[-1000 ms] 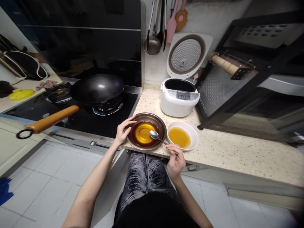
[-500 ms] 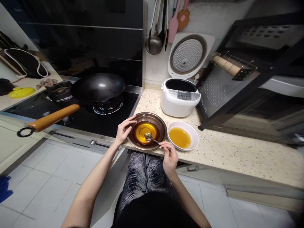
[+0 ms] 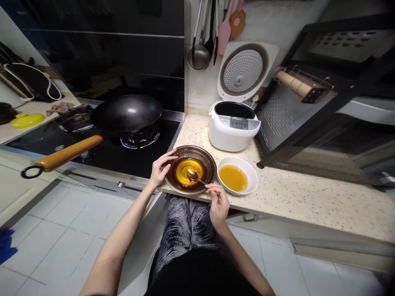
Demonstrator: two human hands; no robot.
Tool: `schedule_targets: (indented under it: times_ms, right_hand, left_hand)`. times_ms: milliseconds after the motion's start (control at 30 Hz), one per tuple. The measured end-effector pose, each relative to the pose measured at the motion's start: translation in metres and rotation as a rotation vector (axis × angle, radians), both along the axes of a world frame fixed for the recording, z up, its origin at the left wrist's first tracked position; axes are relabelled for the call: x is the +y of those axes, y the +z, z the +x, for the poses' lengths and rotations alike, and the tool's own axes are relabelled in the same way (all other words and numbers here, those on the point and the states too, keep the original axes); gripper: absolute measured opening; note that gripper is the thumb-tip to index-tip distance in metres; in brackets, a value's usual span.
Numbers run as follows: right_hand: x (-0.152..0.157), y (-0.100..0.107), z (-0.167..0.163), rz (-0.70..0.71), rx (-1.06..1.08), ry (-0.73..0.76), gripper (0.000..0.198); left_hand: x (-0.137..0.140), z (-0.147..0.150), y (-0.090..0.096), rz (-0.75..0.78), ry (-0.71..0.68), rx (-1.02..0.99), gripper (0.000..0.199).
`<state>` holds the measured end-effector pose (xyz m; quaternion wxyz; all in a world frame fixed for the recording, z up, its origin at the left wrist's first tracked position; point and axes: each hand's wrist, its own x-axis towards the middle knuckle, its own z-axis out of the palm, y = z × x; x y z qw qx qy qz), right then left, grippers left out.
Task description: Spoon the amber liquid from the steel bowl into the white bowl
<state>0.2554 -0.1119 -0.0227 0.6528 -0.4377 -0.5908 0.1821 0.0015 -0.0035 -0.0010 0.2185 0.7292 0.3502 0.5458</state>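
A spoon (image 3: 192,175) has its bowl end in the amber liquid of a wide metal bowl (image 3: 210,162) at the counter's front edge. My right hand (image 3: 219,205) pinches the spoon's handle, held low near the bowl's right rim. On the left side, my left hand (image 3: 159,169) rests against the metal bowl's rim, fingers stretched out and thumb apart. Close by on the right stands a white bowl (image 3: 253,179) with cloudy orange-yellow liquid in it, almost touching the metal one.
Behind the bowls is a white rice cooker (image 3: 233,137) with its lid up. A black wok (image 3: 126,113) sits on the gas stove, its wooden handle (image 3: 72,153) pointing toward the front left. A dark metal rack (image 3: 296,123) stands at right. Utensils (image 3: 200,55) hang on the wall.
The spoon's bowl end has shifted slightly up and left within the liquid. My right hand has moved a little left with it; my left hand stays at the rim.
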Motion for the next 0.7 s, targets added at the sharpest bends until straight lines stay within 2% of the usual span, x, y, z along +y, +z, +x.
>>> schedule_targets:
  times_ms: [267, 700]
  right_hand:
    - [0.000, -0.013, -0.004, 0.029, 0.010, -0.032, 0.020]
    - [0.001, -0.016, -0.007, 0.049, 0.059, -0.052, 0.019]
  left_hand:
    - [0.000, 0.000, 0.000, -0.006, -0.001, 0.004, 0.039]
    - [0.000, 0.000, 0.000, -0.030, -0.004, 0.007, 0.040]
